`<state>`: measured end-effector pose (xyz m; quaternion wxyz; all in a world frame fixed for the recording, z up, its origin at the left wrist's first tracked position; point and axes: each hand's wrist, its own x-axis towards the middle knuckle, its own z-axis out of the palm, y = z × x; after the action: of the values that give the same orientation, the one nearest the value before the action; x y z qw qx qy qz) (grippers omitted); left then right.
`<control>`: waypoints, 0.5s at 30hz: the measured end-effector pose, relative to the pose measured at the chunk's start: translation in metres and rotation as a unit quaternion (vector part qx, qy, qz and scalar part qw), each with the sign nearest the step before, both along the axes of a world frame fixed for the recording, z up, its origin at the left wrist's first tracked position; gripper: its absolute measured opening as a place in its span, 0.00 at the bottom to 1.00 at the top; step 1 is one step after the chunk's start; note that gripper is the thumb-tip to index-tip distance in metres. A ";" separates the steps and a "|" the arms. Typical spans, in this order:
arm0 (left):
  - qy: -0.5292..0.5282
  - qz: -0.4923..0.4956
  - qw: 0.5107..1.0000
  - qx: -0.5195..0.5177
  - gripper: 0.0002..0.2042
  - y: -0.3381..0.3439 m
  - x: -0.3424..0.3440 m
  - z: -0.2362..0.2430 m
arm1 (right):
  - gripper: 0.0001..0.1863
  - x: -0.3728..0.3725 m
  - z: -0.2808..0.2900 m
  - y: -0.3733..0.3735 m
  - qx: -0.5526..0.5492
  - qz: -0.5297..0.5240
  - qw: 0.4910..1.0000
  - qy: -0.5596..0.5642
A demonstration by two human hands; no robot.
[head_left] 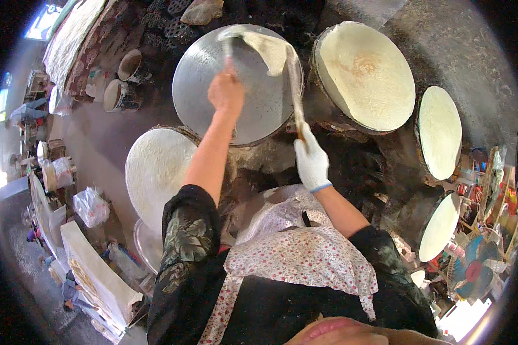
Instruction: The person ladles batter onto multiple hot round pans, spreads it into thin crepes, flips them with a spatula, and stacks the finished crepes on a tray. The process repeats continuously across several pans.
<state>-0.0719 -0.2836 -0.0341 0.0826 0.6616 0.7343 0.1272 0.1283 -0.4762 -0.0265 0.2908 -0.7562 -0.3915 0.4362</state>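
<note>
A round grey griddle [236, 115] lies in front of me. Over its left half my bare left hand [226, 93] is closed on the red handle of a scraper [228, 43], which is blurred by motion. My right hand [312, 162], in a white glove, grips a long batter-coated wooden stick [296, 92] that reaches up along the griddle's right side. Between the two tools, pale wet batter [266, 49] hangs or lies in a strip near the far rim; which of the two I cannot tell. The rest of the griddle's surface is bare metal with faint smears.
More round griddles covered with pale batter sheets stand around: one upper right [365, 75], one farther right [440, 132], one lower right [440, 227], one left [158, 172]. Two buckets [121, 95] stand at left. A fan [473, 270] stands lower right.
</note>
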 end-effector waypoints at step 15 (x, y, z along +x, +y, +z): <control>-0.571 0.152 0.807 0.000 0.27 -0.145 -0.193 0.059 | 0.24 -0.196 -0.041 0.133 0.192 0.077 0.978 -0.017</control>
<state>-0.2650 -0.4287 0.0252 0.4671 0.3495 0.6455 0.4929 -0.0676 -0.3432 -0.0676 0.3899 -0.6609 -0.5299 0.3612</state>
